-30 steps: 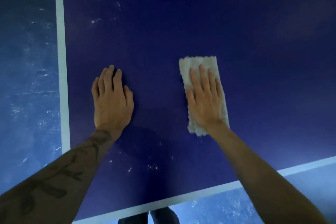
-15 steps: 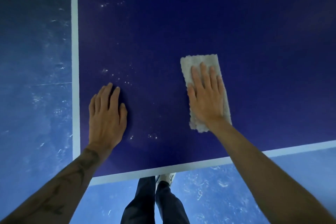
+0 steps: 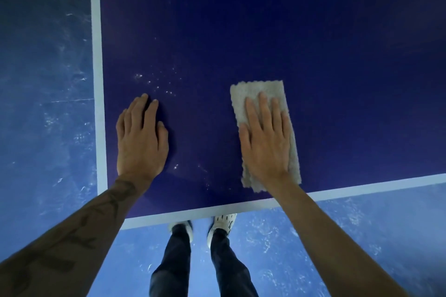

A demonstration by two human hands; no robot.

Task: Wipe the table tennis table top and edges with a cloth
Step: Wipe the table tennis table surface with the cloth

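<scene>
The table tennis surface (image 3: 265, 31) is dark blue, and its near left corner is in view. A white border line (image 3: 97, 79) runs along its left edge and another along its near edge. A pale rectangular cloth (image 3: 260, 90) with scalloped edges lies flat on it, its long side pointing away from the near edge and its near end just short of the border line. The right hand (image 3: 265, 144) lies flat on the cloth with straight fingers. The left hand (image 3: 141, 144) lies flat on the bare surface, near the left border. White specks (image 3: 156, 83) dot the surface just beyond the left hand and between the two hands. Below the edges is a scuffed blue floor (image 3: 48, 116), and white shoes (image 3: 223, 222) stand on it at the near edge.
</scene>
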